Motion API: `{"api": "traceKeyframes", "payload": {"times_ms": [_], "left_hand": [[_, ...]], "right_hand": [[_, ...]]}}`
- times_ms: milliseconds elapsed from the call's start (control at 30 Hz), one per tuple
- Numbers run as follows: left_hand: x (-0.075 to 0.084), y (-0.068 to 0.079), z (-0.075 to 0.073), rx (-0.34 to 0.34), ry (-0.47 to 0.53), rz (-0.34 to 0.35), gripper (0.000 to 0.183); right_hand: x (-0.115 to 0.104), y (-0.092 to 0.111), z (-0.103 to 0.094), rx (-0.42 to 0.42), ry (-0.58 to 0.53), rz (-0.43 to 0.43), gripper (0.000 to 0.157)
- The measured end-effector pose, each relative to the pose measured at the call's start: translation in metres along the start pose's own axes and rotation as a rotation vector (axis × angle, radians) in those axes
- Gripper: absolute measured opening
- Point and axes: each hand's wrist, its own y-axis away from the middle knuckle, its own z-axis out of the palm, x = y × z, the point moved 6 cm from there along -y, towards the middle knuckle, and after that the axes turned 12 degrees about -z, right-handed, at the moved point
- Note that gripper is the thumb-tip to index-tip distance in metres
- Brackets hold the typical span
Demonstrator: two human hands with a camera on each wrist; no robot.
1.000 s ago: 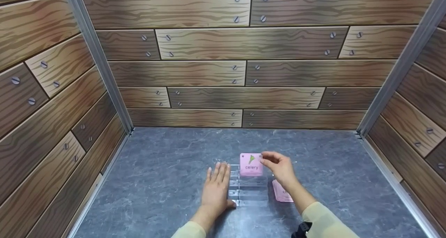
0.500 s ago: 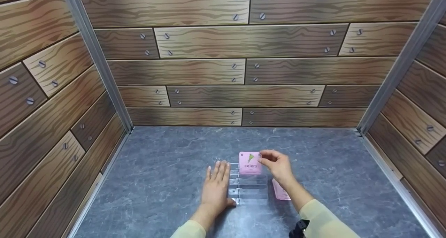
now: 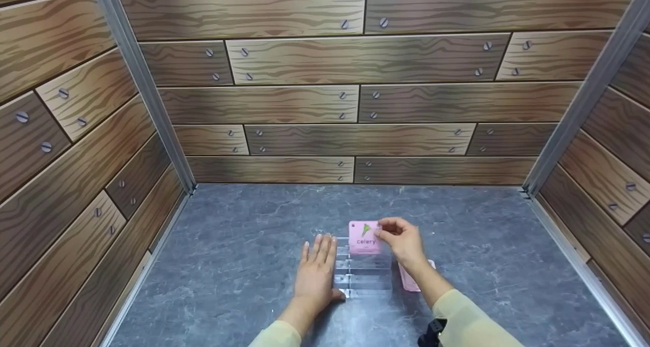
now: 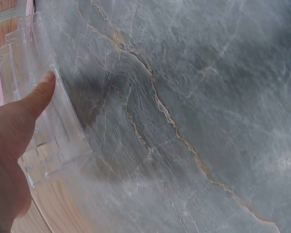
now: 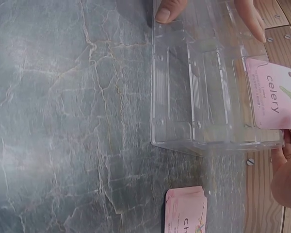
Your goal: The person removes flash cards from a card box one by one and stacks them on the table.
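Observation:
A clear plastic tiered card holder (image 3: 369, 281) stands on the grey surface between my hands. My left hand (image 3: 313, 281) lies along its left side, fingers straight and pointing away, with the thumb (image 4: 41, 94) on the front edge. At the back tier, my right hand (image 3: 406, 241) pinches a pink flashcard (image 3: 363, 240) by its upper right corner. The card stands upright, printed "celery" with a green stalk. In the right wrist view, the lower edge of the celery flashcard (image 5: 271, 94) sits within the rearmost slot. The front tiers show no cards.
A small stack of pink flashcards (image 5: 185, 208) lies flat just right of the holder, partly under my right forearm in the head view. Wood-patterned panels (image 3: 294, 103) with metal corner rails (image 3: 152, 98) enclose the marbled grey surface (image 3: 244, 225).
My right thumb sits slightly further onto the celery flashcard, and the right forearm has shifted a little left, uncovering more of the card stack. The left hand stays on the holder.

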Motion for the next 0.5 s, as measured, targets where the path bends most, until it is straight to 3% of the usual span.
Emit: {"api": "traceKeyframes", "payload": {"times_ms": [500], "left_hand": [[-0.0004,-0.0011,-0.0002,-0.015,-0.002,0.000,0.139]], "right_hand": [[0.0026,0.0008,0.0017,0.010,0.022,-0.013,0.025]]}}
